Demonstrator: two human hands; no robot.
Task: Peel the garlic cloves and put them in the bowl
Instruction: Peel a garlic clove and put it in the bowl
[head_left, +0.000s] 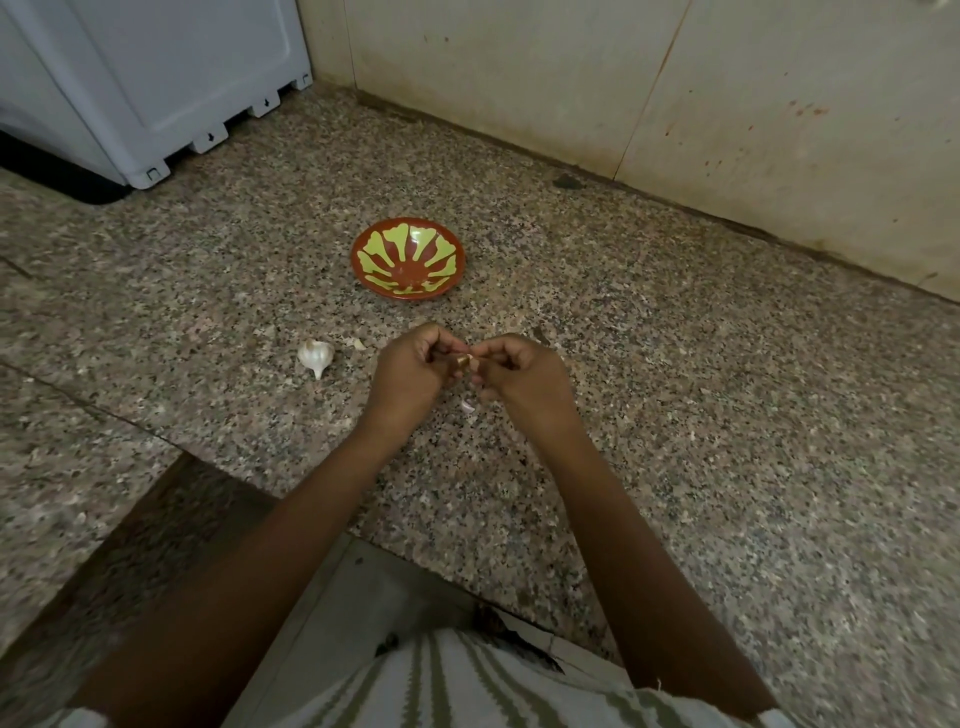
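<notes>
A small garlic clove (464, 360) is pinched between both hands above the speckled granite counter. My left hand (410, 371) grips it from the left with curled fingers, and my right hand (511, 371) pinches it from the right. The red bowl with a yellow-green pattern (409, 258) sits beyond the hands and holds nothing visible. A white garlic bulb (315, 355) lies on the counter to the left of my left hand. A loose clove or bit of skin (358, 343) lies near the bulb. A pale piece of peel (468, 405) lies under the hands.
A white appliance (145, 78) stands at the back left. A stained tiled wall (675, 93) runs along the back right. The counter's front edge (363, 535) has a cut-out near my body.
</notes>
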